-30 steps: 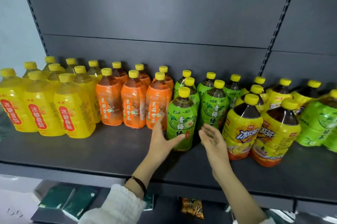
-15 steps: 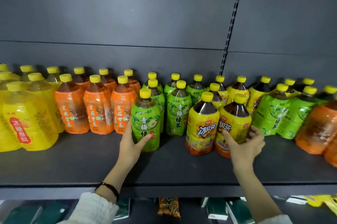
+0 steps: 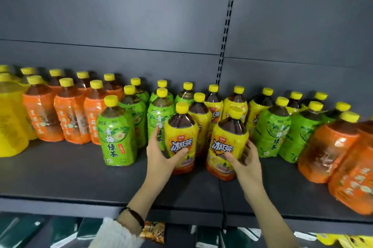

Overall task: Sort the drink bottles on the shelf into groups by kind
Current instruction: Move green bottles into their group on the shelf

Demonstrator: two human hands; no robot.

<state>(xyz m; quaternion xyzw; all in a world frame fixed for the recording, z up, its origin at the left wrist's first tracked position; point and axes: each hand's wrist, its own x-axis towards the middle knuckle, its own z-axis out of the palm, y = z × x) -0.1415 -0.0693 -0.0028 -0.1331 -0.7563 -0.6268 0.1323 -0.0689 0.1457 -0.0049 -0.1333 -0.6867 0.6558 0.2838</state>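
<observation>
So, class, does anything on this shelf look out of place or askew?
Yes. Green-labelled plastic bottles stand right of the yellow-labelled iced-tea bottles, cut off from the green group on the left. Orange-labelled plastic bottles at the far right likewise sit apart from the orange row on the left.

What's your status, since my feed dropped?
Left hand grips left iced-tea bottle. Right hand grips right iced-tea bottle, tilted. Green-tea bottles crowd both sides.

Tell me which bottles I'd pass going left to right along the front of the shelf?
Yellow bottle → orange row → front green bottle → left iced-tea bottle → right iced-tea bottle → green pair → orange pair.
</observation>
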